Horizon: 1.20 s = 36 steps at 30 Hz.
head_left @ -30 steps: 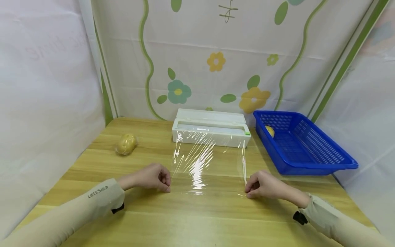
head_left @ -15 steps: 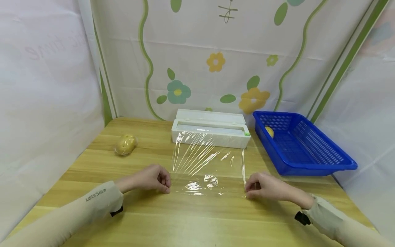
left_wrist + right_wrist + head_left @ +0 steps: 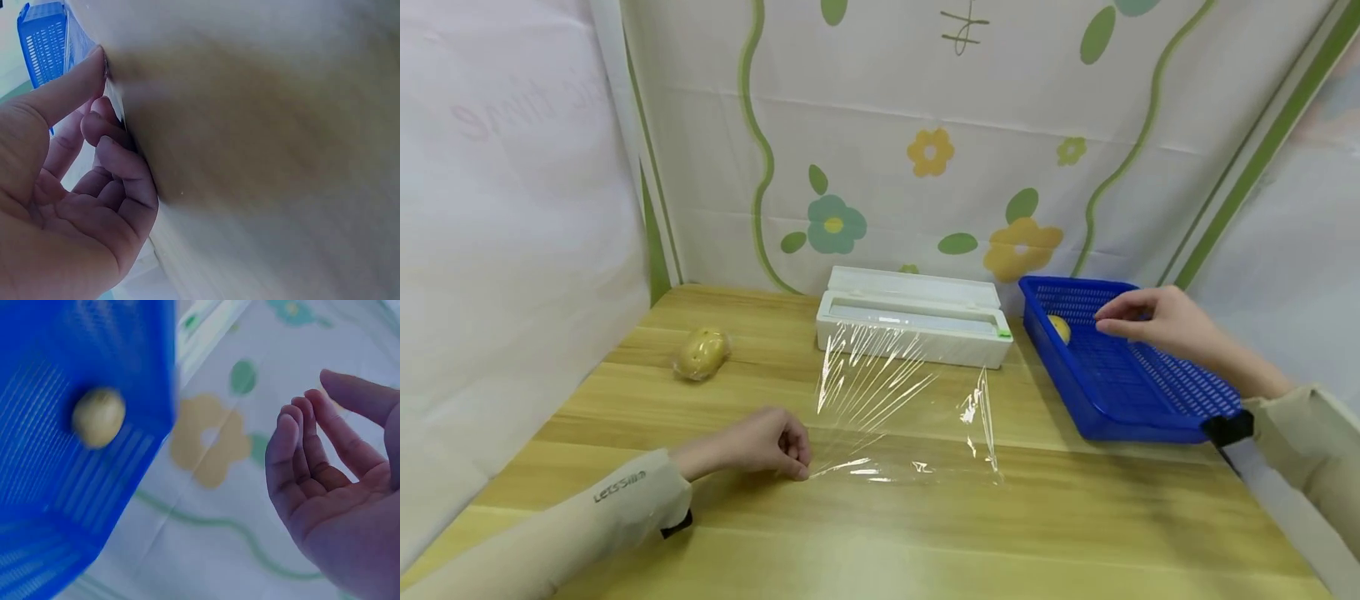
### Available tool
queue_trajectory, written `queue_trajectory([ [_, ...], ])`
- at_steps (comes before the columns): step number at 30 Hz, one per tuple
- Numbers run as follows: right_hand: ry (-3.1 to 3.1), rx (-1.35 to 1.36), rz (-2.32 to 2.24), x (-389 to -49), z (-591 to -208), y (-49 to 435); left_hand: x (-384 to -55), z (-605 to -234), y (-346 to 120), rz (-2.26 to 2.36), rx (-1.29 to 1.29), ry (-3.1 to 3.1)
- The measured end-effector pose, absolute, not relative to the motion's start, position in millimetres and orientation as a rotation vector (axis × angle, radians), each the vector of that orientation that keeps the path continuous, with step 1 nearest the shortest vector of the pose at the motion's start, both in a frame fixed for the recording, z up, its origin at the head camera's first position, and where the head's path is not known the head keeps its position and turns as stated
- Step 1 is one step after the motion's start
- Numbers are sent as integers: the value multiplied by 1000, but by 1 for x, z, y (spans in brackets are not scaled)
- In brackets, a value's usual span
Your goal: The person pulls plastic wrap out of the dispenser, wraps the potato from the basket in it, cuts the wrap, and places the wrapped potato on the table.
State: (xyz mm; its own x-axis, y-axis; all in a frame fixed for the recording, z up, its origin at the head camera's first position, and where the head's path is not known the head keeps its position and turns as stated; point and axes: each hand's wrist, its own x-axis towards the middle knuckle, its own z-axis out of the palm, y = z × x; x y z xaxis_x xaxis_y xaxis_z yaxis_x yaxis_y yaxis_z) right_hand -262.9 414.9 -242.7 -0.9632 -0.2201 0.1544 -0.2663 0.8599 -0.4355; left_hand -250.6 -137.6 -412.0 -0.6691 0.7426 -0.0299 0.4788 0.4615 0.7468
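A sheet of clear cling film [image 3: 895, 417] stretches over the table from a white dispenser box [image 3: 917, 342] with its lid up. At the sheet's near left corner my left hand [image 3: 760, 443] pinches the film between thumb and forefinger, low against the wood. My right hand [image 3: 1172, 325] is above the blue basket [image 3: 1075, 392], holding nothing, its fingers loosely bent in the right wrist view. Inside the basket, by its left wall, lies a yellow potato [image 3: 99, 417]. The film's near right corner lies loose.
A film-wrapped potato [image 3: 702, 353] sits on the table [image 3: 865, 558] at the left. Behind the table hangs a flowered cloth wall [image 3: 880, 167], with white cloth at both sides.
My right hand has let go of the film's right corner and moved up and right over the basket. My left hand keeps its pinch on the left corner.
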Motion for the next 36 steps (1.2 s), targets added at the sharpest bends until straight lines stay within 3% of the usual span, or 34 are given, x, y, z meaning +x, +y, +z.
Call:
queue_trajectory([
  [10, -3098, 284, 757, -327, -265, 469, -250, -413, -139, 1070, 1024, 2346],
  [24, -3134, 423, 840, -362, -298, 472, -252, -417, -140, 1109, 1021, 2333],
  [36, -3181, 270, 799, -384, -321, 466, -251, -415, -139, 1122, 1020, 2313],
])
